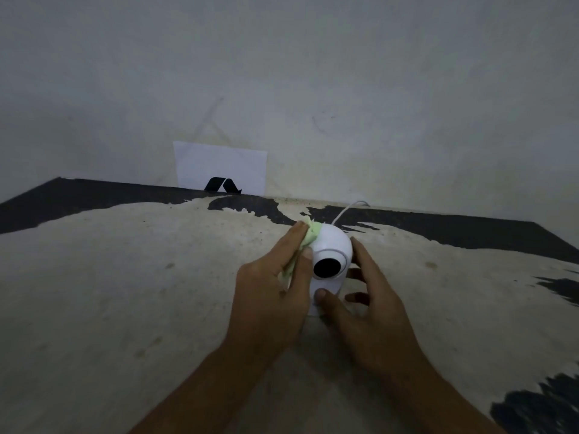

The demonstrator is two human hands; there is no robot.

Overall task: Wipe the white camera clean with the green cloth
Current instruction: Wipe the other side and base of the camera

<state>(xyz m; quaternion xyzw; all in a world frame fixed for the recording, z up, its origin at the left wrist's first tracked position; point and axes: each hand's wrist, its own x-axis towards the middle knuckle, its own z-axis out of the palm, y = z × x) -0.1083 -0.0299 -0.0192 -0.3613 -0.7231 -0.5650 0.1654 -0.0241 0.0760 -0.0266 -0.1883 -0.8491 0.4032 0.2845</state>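
Note:
The white camera (332, 245) stands upright on the worn table, its round head and dark lens (326, 267) facing me. My left hand (269, 296) presses the green cloth (308, 234) against the left side of the camera's head; most of the cloth is hidden under my fingers. My right hand (366, 305) grips the camera from the right, thumb on the front of its base and fingers wrapped behind it.
A white cable (347, 209) runs from the camera's back toward the wall. A white paper sheet with a black logo (221, 169) leans on the wall at the table's far edge. The tabletop (125, 277) is pale with peeling black patches.

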